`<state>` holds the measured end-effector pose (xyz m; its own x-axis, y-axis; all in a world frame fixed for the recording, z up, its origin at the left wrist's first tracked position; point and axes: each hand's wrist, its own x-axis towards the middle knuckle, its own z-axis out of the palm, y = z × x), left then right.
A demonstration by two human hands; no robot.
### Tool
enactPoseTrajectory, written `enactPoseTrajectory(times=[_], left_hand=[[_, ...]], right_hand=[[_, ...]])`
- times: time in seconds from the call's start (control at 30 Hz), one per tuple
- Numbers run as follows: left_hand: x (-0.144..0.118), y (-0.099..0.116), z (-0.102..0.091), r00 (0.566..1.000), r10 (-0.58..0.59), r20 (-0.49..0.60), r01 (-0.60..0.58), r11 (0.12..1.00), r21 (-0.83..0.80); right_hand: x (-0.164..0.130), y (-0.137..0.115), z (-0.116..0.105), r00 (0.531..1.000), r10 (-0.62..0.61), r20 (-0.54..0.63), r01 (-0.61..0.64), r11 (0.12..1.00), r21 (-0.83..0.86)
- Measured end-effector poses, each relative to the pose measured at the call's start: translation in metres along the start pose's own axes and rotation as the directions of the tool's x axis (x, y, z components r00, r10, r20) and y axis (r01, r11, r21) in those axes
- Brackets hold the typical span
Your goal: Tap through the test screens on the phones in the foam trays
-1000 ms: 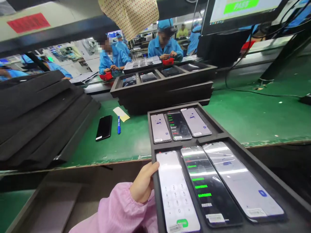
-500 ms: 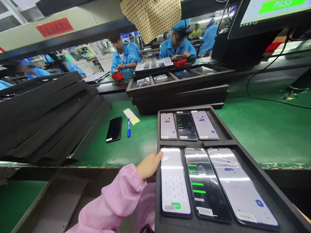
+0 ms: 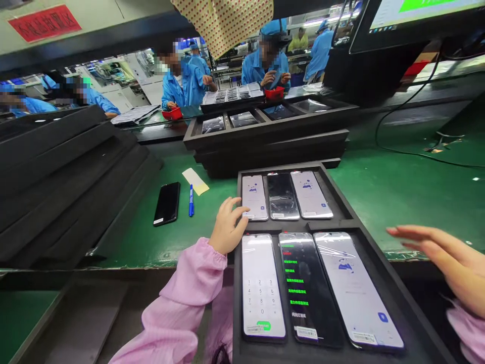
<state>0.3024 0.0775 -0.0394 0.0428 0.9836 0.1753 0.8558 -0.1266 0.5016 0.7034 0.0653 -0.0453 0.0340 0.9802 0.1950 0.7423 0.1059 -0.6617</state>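
A black foam tray (image 3: pixel 299 225) holds two rows of smartphones, three to a row. My left hand (image 3: pixel 228 225) is at the tray's left edge, fingers apart, its fingertips over the lower end of the back-left smartphone (image 3: pixel 254 194); whether they touch it I cannot tell. In the front row, a smartphone with a dial pad (image 3: pixel 262 288) lies beside one with green text on black (image 3: pixel 308 288) and one with a white screen (image 3: pixel 358 288). The back-middle smartphone (image 3: pixel 282 194) is dark. Off the tray's right side, my right hand (image 3: pixel 447 258) hovers with outstretched fingers, holding nothing.
On the green bench a black smartphone (image 3: pixel 166 203), a blue marker (image 3: pixel 191 201) and a paper strip (image 3: pixel 195 181) lie to the left. Stacked black trays (image 3: pixel 68 187) rise at far left, more trays (image 3: pixel 265 146) behind. A monitor (image 3: pixel 417 25) hangs upper right; co-workers sit beyond.
My left hand has moved up along the tray edge to the back-left smartphone. My right hand has come into view at right. The back-middle smartphone's coloured text has gone dark.
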Motion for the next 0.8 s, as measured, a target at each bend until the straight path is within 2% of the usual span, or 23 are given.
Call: enactPoseTrajectory(times=[0.07, 0.13, 0.23, 0.37, 0.5, 0.7, 0.8], left_hand=[[0.008, 0.003, 0.006, 0.998, 0.051, 0.022, -0.051, 0.998, 0.027], [0.014, 0.008, 0.010, 0.995, 0.093, 0.048, -0.095, 0.994, 0.049], [0.021, 0.013, 0.013, 0.988, 0.135, 0.080, -0.140, 0.988, 0.064], [0.024, 0.013, 0.016, 0.987, 0.130, 0.095, -0.136, 0.989, 0.056], [0.021, 0.009, 0.019, 0.996, 0.059, 0.072, -0.061, 0.998, 0.021], [0.016, 0.004, 0.022, 0.995, -0.075, 0.070, 0.081, 0.994, -0.078], [0.008, 0.001, 0.022, 0.988, -0.126, 0.094, 0.138, 0.981, -0.133]], right_hand=[[0.027, -0.023, 0.010, 0.991, -0.115, 0.068, 0.114, 0.993, 0.024], [0.048, -0.039, 0.025, 0.951, -0.276, 0.136, 0.273, 0.961, 0.038], [0.067, -0.044, 0.049, 0.930, -0.334, 0.151, 0.334, 0.942, 0.028], [0.075, -0.034, 0.064, 0.939, -0.314, 0.142, 0.318, 0.948, -0.005], [0.075, -0.031, 0.070, 0.947, -0.272, 0.170, 0.275, 0.961, 0.008], [0.077, -0.027, 0.067, 0.973, -0.172, 0.155, 0.161, 0.983, 0.085], [0.068, -0.021, 0.062, 0.983, -0.102, 0.152, 0.080, 0.987, 0.141]])
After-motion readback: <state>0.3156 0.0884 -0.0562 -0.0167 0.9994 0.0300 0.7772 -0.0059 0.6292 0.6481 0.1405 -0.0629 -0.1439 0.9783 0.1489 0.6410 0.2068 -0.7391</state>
